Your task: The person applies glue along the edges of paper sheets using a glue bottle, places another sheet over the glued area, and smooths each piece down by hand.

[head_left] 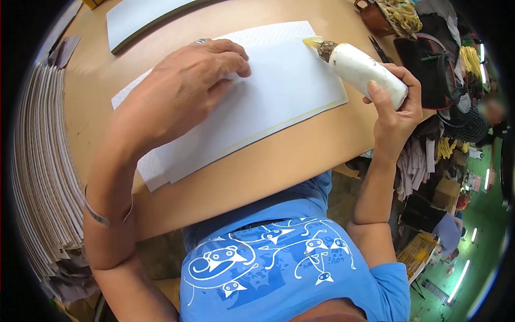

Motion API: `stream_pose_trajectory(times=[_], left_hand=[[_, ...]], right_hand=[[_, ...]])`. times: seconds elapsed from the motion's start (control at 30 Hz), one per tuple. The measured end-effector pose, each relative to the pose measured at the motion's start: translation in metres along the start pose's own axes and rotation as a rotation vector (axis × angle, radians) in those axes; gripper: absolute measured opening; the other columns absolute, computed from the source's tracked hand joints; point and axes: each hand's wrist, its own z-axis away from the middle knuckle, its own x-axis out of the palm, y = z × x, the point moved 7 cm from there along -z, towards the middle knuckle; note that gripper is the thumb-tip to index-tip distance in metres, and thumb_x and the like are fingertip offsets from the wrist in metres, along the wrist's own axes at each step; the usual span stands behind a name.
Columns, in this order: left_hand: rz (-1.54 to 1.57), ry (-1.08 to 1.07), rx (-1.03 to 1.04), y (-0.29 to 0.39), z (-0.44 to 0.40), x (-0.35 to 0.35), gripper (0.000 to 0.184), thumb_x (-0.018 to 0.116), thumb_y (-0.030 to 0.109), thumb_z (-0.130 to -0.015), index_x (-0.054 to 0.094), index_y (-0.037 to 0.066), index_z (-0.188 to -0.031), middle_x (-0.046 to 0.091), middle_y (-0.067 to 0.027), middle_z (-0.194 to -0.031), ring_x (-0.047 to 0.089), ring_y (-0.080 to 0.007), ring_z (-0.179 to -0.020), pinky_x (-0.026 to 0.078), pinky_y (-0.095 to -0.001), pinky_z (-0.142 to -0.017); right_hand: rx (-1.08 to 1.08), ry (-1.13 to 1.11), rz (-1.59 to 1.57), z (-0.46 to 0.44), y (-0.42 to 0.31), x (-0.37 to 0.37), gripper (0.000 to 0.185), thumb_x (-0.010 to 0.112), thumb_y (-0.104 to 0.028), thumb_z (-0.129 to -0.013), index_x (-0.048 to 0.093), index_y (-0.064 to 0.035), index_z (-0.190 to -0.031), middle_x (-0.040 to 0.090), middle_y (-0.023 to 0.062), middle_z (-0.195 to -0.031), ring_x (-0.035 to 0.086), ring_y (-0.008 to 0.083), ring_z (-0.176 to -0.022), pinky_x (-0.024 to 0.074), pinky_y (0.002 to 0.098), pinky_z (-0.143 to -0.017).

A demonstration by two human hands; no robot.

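Note:
My right hand [394,99] is wrapped round a white glue bottle [362,67], which is tilted with its dark, crusted neck and yellow tip toward the sheet's far right corner. Whether the tip touches the sheet, I cannot tell. A white sheet [273,86] lies on top of a textured white piece [268,33] that shows along its far side. A thin yellowish line runs along the sheet's near edge. Resting on the sheet, my left hand [206,75] has bent, loosely spread fingers and nothing visible in them.
A tall stack of sheets [43,161] stands at the left. Another white panel [145,21] lies at the table's far side. Beyond the right edge are a brown pot [375,19], a black bag [426,70] and hanging cloths. A person [448,231] is at the far right.

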Motion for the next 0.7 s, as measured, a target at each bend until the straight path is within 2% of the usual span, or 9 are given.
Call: stream_pose_trajectory(times=[0.2, 0.3, 0.4, 0.6, 0.7], left_hand=[[-0.158, -0.027, -0.242, -0.008, 0.041, -0.029, 0.021, 0.057, 0.002, -0.078, 0.057, 0.003, -0.099, 0.055, -0.0085, -0.109, 0.054, -0.0253, -0.098, 0.044, -0.0329, -0.082], [-0.131, -0.028, -0.485, -0.019, 0.065, -0.034, 0.022, 0.058, 0.003, -0.078, 0.057, 0.004, -0.100, 0.054, -0.0068, -0.109, 0.055, -0.0229, -0.097, 0.044, -0.0322, -0.080], [-0.018, -0.014, -0.587, -0.024, 0.076, -0.031, 0.023, 0.059, 0.004, -0.077, 0.058, 0.005, -0.100, 0.054, -0.0050, -0.108, 0.055, -0.0202, -0.097, 0.045, -0.0318, -0.080], [0.023, 0.108, -0.583, -0.029, 0.085, -0.028, 0.025, 0.061, 0.001, -0.074, 0.060, 0.005, -0.099, 0.054, -0.0045, -0.108, 0.055, -0.0195, -0.097, 0.046, -0.0308, -0.084], [0.031, 0.168, -0.509, -0.029, 0.085, -0.029, 0.020, 0.061, 0.001, -0.074, 0.060, 0.002, -0.094, 0.055, -0.0051, -0.102, 0.057, -0.0191, -0.088, 0.049, -0.0306, -0.075]], right_hand=[[-0.066, -0.017, 0.041, 0.001, -0.003, 0.004, 0.035, 0.069, -0.002, -0.071, 0.053, 0.0007, -0.102, 0.058, 0.0054, -0.093, 0.054, 0.0108, -0.081, 0.0462, 0.0234, -0.073], [-0.090, -0.033, 0.087, 0.002, -0.008, 0.008, 0.034, 0.069, -0.002, -0.071, 0.053, 0.0005, -0.102, 0.058, 0.0056, -0.094, 0.055, 0.0110, -0.082, 0.0460, 0.0231, -0.074], [-0.142, -0.085, 0.075, 0.007, -0.015, 0.017, 0.034, 0.069, -0.002, -0.071, 0.054, 0.0010, -0.101, 0.058, 0.0059, -0.094, 0.055, 0.0115, -0.083, 0.0461, 0.0231, -0.074], [-0.114, -0.005, 0.090, -0.001, -0.006, 0.004, 0.035, 0.071, -0.002, -0.071, 0.054, 0.0017, -0.101, 0.058, 0.0068, -0.096, 0.055, 0.0121, -0.084, 0.0463, 0.0235, -0.074], [-0.108, -0.009, 0.123, -0.001, -0.006, 0.003, 0.036, 0.070, -0.002, -0.071, 0.053, 0.0019, -0.102, 0.057, 0.0068, -0.096, 0.055, 0.0122, -0.083, 0.0463, 0.0232, -0.074]])
